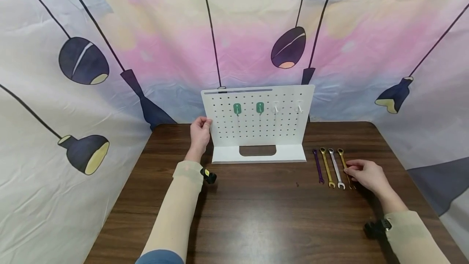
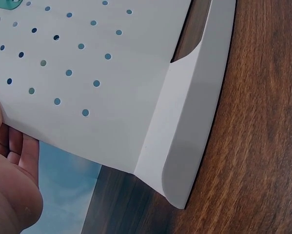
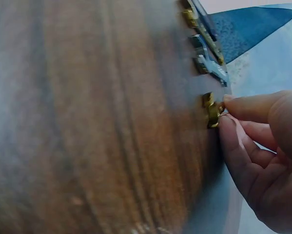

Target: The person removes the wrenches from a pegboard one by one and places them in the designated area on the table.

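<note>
My left hand [image 1: 200, 135] grips the left edge of a white pegboard stand [image 1: 223, 131], thumb in front and fingers behind, as the left wrist view [image 2: 14, 170] also shows. At the right side of the table, my right hand [image 1: 368, 175] pinches the rightmost gold combination wrench [image 1: 342, 159] between thumb and fingertips. In the right wrist view its gold open end [image 3: 212, 111] sticks out past the fingertips. Left of it lie a silver wrench [image 1: 335, 166], another gold wrench [image 1: 326, 166] and a purple wrench [image 1: 317, 166], side by side with open ends toward me.
Two green hooks [image 1: 237, 108] [image 1: 260, 107] and two clear hooks [image 1: 276, 108] [image 1: 299, 106] sit on the pegboard's upper part. The stand's base rests on the brown wooden table [image 1: 256, 203]. A patterned cloth [image 1: 242, 23] hangs close behind the table.
</note>
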The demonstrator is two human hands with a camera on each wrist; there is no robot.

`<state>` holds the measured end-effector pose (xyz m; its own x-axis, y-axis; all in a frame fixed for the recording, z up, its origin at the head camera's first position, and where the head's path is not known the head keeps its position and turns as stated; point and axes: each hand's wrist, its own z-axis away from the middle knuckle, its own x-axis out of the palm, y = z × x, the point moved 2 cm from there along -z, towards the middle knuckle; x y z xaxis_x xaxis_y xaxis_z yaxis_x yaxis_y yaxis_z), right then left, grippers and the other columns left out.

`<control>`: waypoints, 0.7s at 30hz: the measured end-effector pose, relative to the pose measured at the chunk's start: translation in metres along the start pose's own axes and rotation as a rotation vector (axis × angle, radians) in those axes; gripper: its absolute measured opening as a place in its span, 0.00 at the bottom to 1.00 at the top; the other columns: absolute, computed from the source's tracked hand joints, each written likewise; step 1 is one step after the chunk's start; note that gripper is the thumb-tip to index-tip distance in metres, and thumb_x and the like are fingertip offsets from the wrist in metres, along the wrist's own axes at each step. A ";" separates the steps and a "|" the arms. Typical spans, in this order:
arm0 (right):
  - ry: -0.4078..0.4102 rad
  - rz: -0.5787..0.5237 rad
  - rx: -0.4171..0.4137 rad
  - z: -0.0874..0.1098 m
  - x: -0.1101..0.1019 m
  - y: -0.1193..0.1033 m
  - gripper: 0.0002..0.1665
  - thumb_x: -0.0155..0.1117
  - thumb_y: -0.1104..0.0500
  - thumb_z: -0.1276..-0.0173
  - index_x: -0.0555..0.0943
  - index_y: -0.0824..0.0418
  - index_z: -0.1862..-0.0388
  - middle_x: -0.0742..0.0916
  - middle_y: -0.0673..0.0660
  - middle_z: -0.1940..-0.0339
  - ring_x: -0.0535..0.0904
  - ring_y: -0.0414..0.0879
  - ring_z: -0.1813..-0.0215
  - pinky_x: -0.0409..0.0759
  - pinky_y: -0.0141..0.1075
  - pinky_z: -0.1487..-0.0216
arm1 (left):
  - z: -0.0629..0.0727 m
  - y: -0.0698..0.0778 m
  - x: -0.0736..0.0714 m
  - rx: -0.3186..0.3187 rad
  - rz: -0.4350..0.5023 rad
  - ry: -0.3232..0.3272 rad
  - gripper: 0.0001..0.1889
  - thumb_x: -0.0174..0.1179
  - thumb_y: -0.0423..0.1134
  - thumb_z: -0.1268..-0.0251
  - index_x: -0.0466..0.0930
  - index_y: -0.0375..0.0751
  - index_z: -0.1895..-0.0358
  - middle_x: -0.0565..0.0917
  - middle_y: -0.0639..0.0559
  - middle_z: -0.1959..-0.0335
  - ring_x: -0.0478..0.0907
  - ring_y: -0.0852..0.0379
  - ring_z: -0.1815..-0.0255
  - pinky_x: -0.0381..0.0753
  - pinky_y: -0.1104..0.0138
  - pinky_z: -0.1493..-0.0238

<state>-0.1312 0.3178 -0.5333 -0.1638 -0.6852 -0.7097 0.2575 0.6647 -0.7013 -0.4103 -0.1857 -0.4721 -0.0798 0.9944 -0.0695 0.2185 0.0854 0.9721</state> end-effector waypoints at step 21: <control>-0.010 -0.017 0.017 -0.004 -0.001 -0.002 0.26 0.67 0.60 0.23 0.77 0.80 0.36 0.88 0.65 0.58 0.87 0.50 0.63 0.87 0.37 0.65 | -0.002 0.004 -0.001 0.032 0.019 -0.022 0.08 0.62 0.34 0.19 0.76 0.41 0.62 0.73 0.54 0.68 0.69 0.58 0.65 0.69 0.69 0.62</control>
<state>-0.1351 0.3188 -0.5314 -0.1592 -0.6995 -0.6967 0.2705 0.6478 -0.7122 -0.4112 -0.1864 -0.4675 -0.0537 0.9970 -0.0562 0.2504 0.0679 0.9658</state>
